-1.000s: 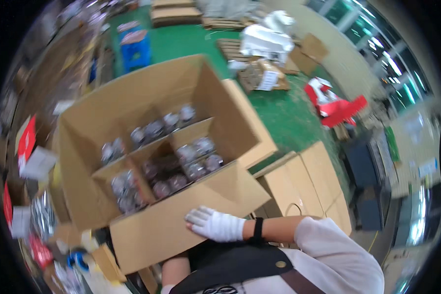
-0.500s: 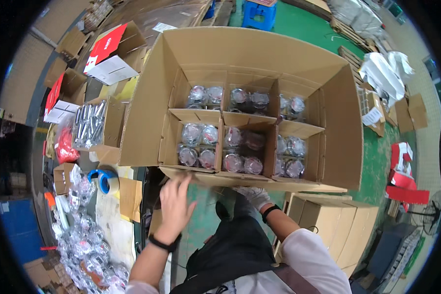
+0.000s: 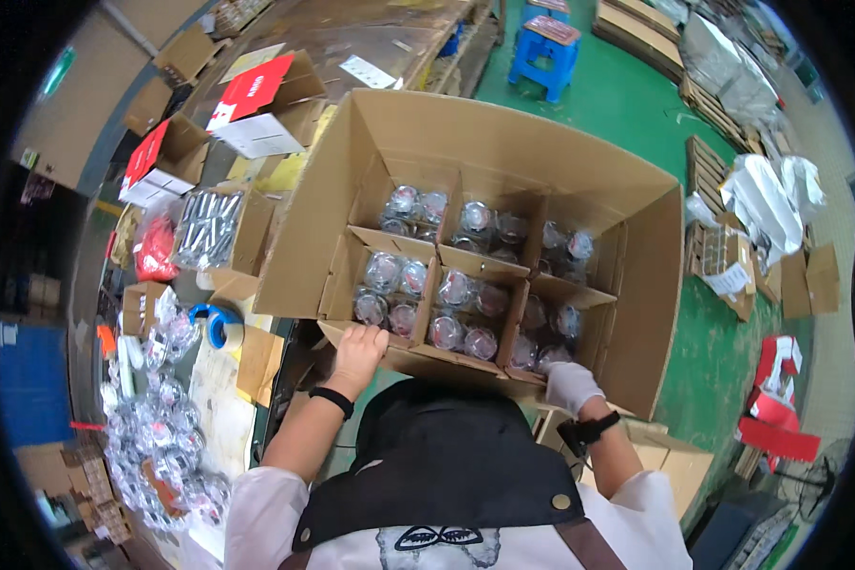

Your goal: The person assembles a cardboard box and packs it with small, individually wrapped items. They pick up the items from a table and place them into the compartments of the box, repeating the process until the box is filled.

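A big open cardboard box (image 3: 480, 128) is just in front of me, cardboard dividers (image 3: 433, 291) parting it into six compartments. My left hand (image 3: 356, 353), apart from it half a second ago, now lays bent fingers over the near wall; my white-gloved right hand (image 3: 574, 386), then outside that wall, now reaches the near right compartment. I judge that both now bear on the box; whether either grips, I cannot tell. Clear-wrapped round pieces (image 3: 454, 288) fill each compartment.
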`<act>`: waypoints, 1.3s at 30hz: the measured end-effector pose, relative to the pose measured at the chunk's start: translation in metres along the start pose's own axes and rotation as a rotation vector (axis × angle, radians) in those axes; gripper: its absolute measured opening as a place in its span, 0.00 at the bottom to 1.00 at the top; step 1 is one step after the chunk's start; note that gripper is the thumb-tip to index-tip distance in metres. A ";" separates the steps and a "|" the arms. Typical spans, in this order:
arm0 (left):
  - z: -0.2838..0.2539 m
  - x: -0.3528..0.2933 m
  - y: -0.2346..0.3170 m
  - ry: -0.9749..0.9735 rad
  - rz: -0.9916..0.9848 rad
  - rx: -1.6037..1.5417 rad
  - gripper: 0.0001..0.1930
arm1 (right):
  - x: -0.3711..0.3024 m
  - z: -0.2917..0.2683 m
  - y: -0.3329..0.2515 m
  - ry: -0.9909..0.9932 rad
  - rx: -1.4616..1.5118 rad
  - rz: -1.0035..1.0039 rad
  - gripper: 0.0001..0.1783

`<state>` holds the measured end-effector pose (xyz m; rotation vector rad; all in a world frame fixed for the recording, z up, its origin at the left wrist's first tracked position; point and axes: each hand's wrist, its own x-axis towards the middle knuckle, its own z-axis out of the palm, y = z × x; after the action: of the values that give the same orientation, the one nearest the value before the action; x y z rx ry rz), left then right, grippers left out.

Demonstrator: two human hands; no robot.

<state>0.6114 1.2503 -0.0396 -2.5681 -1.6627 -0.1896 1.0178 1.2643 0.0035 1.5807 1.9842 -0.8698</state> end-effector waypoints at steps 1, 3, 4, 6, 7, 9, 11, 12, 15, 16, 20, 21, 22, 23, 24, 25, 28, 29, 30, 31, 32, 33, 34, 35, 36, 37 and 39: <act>0.002 -0.002 -0.001 0.015 -0.007 -0.008 0.05 | 0.017 0.013 0.010 -0.076 -0.039 -0.195 0.18; -0.005 -0.005 0.001 0.040 -0.020 -0.055 0.04 | 0.035 0.019 0.020 -0.144 -0.005 -0.290 0.19; -0.004 -0.010 -0.002 0.024 -0.028 -0.071 0.04 | 0.031 0.023 0.014 -0.091 -0.011 -0.274 0.19; -0.007 -0.022 0.000 0.008 -0.047 -0.085 0.04 | 0.010 0.025 0.011 -0.043 0.022 -0.236 0.19; -0.009 -0.024 0.001 0.014 -0.048 -0.086 0.04 | 0.002 0.025 0.014 -0.045 0.055 -0.208 0.19; -0.012 -0.028 0.005 0.008 -0.039 -0.062 0.03 | -0.004 0.029 0.017 -0.038 0.107 -0.150 0.19; -0.012 -0.024 0.004 0.050 -0.042 -0.056 0.02 | -0.009 0.036 0.018 -0.024 0.145 -0.087 0.19; -0.012 -0.026 0.003 0.052 -0.050 -0.043 0.02 | -0.010 0.039 0.016 -0.023 0.155 -0.066 0.19; -0.003 -0.026 0.003 0.046 -0.078 -0.054 0.01 | -0.009 0.038 0.010 -0.009 0.159 -0.027 0.19; -0.009 -0.030 0.005 0.057 -0.113 -0.061 0.01 | -0.024 0.007 -0.022 -0.058 0.078 0.037 0.20; -0.065 -0.029 -0.003 0.110 -0.134 -0.353 0.15 | -0.060 -0.096 -0.099 -0.077 0.522 -0.296 0.18; -0.075 -0.038 -0.012 0.038 -0.091 -0.590 0.19 | -0.074 -0.133 -0.139 -0.146 0.923 -0.223 0.12; -0.085 -0.052 -0.024 -0.051 -0.067 -0.740 0.18 | -0.085 -0.168 -0.174 -0.102 0.888 -0.343 0.11; -0.102 -0.063 -0.037 -0.062 -0.149 -0.775 0.16 | -0.085 -0.203 -0.208 -0.255 0.887 -0.575 0.11; -0.127 -0.074 -0.052 -0.076 -0.236 -0.807 0.14 | -0.080 -0.227 -0.249 -0.169 0.792 -0.796 0.12; -0.144 -0.085 -0.069 -0.087 -0.322 -0.842 0.12 | -0.070 -0.252 -0.305 0.005 0.465 -1.086 0.10; -0.172 -0.104 -0.121 0.267 -0.562 -0.874 0.07 | -0.018 -0.269 -0.461 0.322 0.028 -1.326 0.15; -0.181 -0.095 -0.136 0.232 -0.661 -0.921 0.08 | 0.042 -0.258 -0.479 0.705 -0.087 -1.586 0.21; -0.182 -0.098 -0.145 0.309 -0.699 -0.937 0.08 | 0.078 -0.255 -0.510 0.674 -0.319 -1.456 0.23; -0.181 -0.102 -0.154 0.388 -0.742 -0.959 0.08 | 0.107 -0.248 -0.535 0.630 -0.546 -1.314 0.25; -0.181 -0.107 -0.161 0.421 -0.699 -0.927 0.08 | 0.141 -0.235 -0.545 0.652 -0.660 -1.278 0.24; -0.180 -0.116 -0.164 0.455 -0.661 -0.896 0.08 | 0.164 -0.228 -0.551 0.670 -0.775 -1.243 0.23; -0.179 -0.133 -0.163 0.490 -0.649 -0.851 0.08 | 0.150 -0.235 -0.566 0.569 -0.896 -1.151 0.21; -0.171 -0.148 -0.161 0.471 -0.741 -0.917 0.08 | 0.154 -0.234 -0.569 0.607 -0.969 -1.197 0.20; -0.161 -0.162 -0.155 0.445 -0.831 -0.981 0.08 | 0.156 -0.234 -0.564 0.646 -1.036 -1.243 0.19; -0.154 -0.174 -0.150 0.411 -0.917 -1.045 0.08 | 0.156 -0.232 -0.562 0.686 -1.096 -1.284 0.19; -0.146 -0.183 -0.146 0.339 -1.023 -1.168 0.09 | 0.153 -0.225 -0.566 0.716 -1.106 -1.277 0.17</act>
<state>0.3949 1.1258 0.0777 -1.4443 -3.0125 -1.9609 0.4395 1.4501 0.1643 -0.1879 3.0391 0.6374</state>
